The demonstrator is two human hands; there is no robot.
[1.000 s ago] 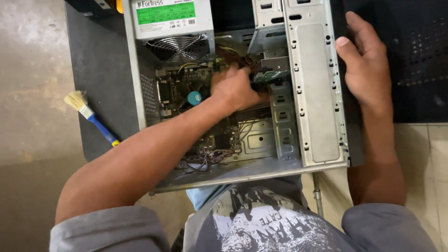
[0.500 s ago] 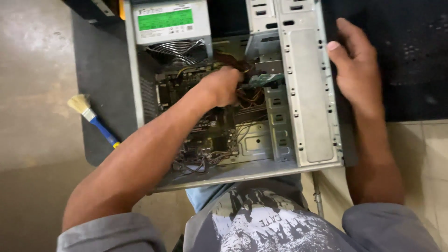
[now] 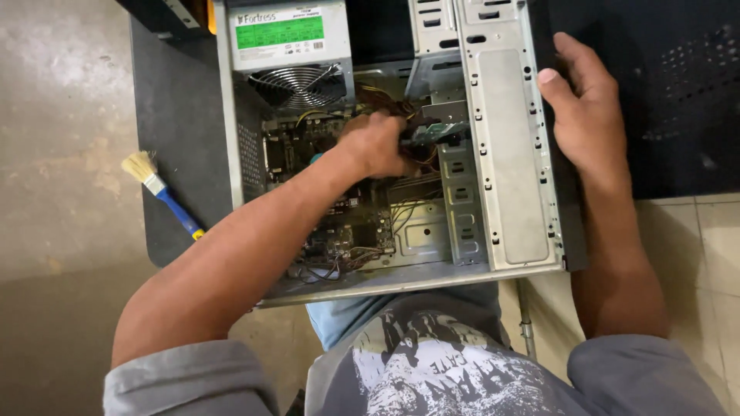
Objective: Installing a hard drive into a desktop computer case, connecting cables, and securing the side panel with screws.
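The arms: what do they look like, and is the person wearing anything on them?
Both arms are bare from short grey sleeves down. The left hand and right hand wear no gloves, rings or watch that I can see.

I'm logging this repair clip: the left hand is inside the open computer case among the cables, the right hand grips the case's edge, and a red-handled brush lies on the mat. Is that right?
Not quite: the brush has a blue handle, not red, as the head view shows. The rest holds: the left hand is inside the open computer case among the cables, and the right hand grips the case's edge.
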